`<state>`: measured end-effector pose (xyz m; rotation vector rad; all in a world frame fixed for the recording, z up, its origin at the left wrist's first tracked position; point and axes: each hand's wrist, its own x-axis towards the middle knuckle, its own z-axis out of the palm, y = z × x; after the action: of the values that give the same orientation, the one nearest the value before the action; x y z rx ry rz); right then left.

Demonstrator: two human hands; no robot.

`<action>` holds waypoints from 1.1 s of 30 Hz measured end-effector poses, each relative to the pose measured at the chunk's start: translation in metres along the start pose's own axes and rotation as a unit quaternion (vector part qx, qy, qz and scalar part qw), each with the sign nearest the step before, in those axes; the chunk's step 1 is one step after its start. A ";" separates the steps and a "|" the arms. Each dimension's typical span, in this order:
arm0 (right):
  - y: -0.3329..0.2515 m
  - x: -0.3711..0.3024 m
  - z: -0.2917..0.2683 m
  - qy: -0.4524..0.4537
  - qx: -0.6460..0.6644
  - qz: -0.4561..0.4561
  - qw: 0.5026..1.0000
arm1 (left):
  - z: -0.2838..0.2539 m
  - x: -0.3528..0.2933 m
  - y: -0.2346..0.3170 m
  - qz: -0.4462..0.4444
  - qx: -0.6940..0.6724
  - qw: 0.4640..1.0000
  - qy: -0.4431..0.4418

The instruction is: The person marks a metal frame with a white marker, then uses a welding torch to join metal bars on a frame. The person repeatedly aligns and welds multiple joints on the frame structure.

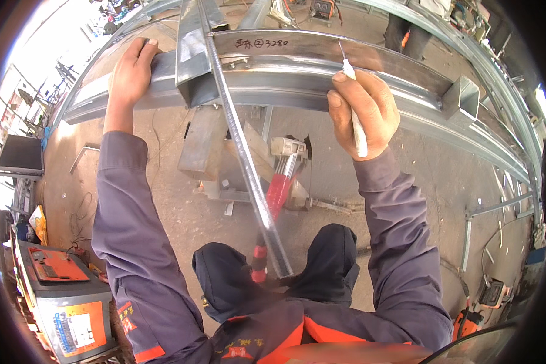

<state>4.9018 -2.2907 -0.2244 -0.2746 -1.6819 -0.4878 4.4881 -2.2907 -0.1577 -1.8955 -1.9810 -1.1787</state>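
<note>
A long galvanized steel beam [303,100] runs across in front of me. My left hand [132,68] is closed over its upper edge, left of a short square tube piece [195,64]. Between the fingers of my right hand [365,112] is a white pen-shaped marker [359,134], its thin tip pointing up at a flat steel plate [327,51] along the beam. Dark handwriting marks that plate's left part. A narrow metal bar [242,148] slants from the beam toward my knees, touched by neither hand.
Below the beam, a hammer [288,147] with a red handle stands over metal blocks [203,145]. An orange and grey machine [73,303] is at lower left. Another square tube [464,100] sits at right. A person's dark-trousered legs [406,36] show beyond the beam.
</note>
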 end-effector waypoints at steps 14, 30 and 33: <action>-0.002 0.024 -0.048 -0.183 0.110 0.131 0.968 | -0.003 -0.011 0.030 -0.048 0.045 0.998 0.008; -0.151 0.266 -0.197 -0.086 0.294 0.773 0.556 | -0.193 -0.094 0.229 -0.389 -0.195 0.874 -0.214; -0.149 0.310 -0.233 -0.158 0.271 0.778 0.544 | -0.233 -0.128 0.306 -0.282 -0.201 0.894 -0.283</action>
<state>4.9866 -2.5589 0.0807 -1.2486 -1.1614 1.4844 4.6956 -2.5687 0.0517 -2.0975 -2.9520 -1.3589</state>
